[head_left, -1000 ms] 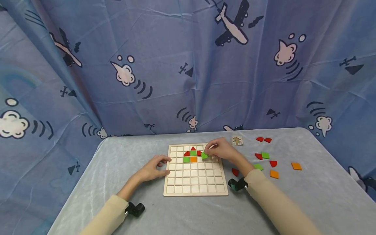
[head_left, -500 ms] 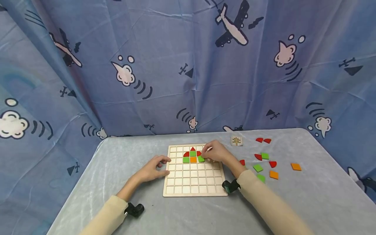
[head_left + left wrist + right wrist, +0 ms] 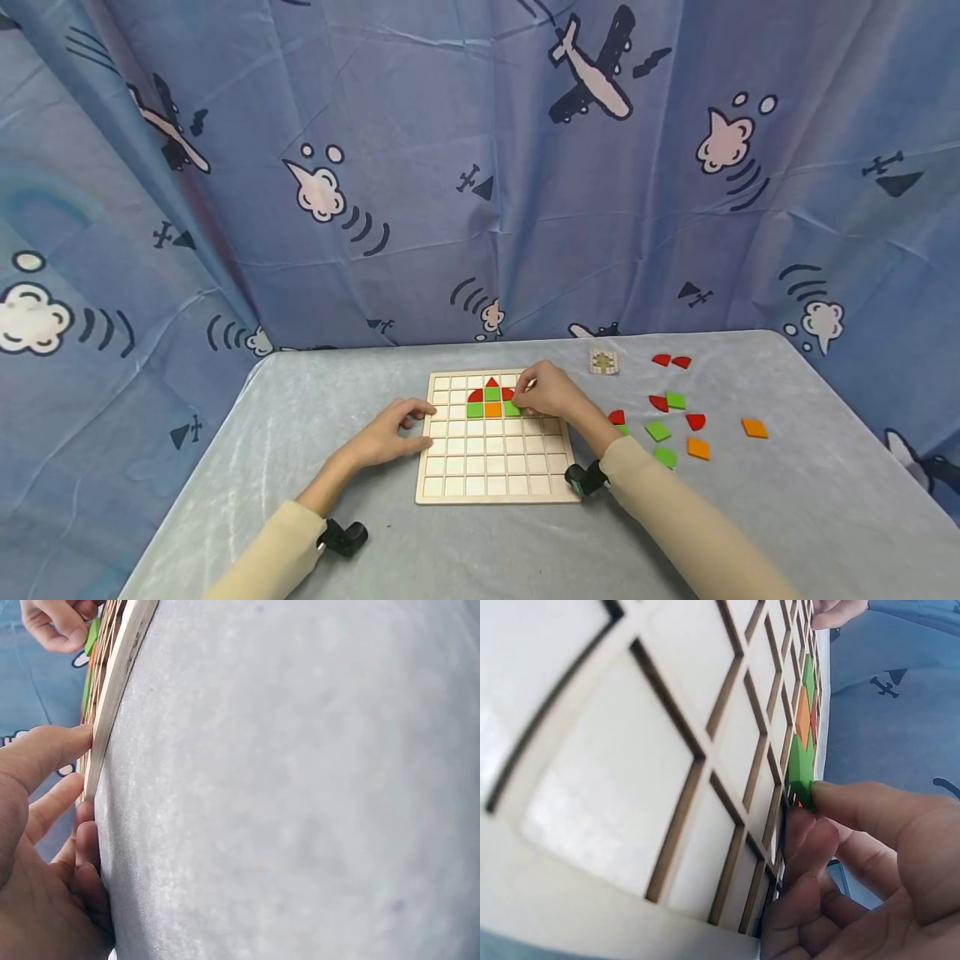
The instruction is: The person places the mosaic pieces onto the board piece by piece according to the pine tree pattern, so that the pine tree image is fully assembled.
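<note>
Right hand (image 3: pixel 547 388) pinching a green tile (image 3: pixel 511 409) on a gridded board (image 3: pixel 497 461)

The right hand is clamping the tile between thumb and fingers over a cell beside the orange tile (image 3: pixel 492 410), on the side toward the surface's right edge; whether it is sitting flat, one cannot tell. The left hand (image 3: pixel 387 431) is resting thumb and fingers, spread apart, against the board's left edge. Around the orange tile, a second green tile (image 3: pixel 475 410) is lying to its left and a third green tile (image 3: pixel 492 394) above, with a red triangle (image 3: pixel 492 382) topping that and red quarter-rounds (image 3: pixel 476 396) flanking it. The board is lying near the middle of the surface (image 3: pixel 750 517). Beyond its far right corner, a patterned card (image 3: pixel 603 362) is lying near the surface's far edge. Loose red pieces (image 3: pixel 696 422), green squares (image 3: pixel 657 431) and two orange squares (image 3: pixel 698 448) are lying scattered between the board and the surface's right edge.
</note>
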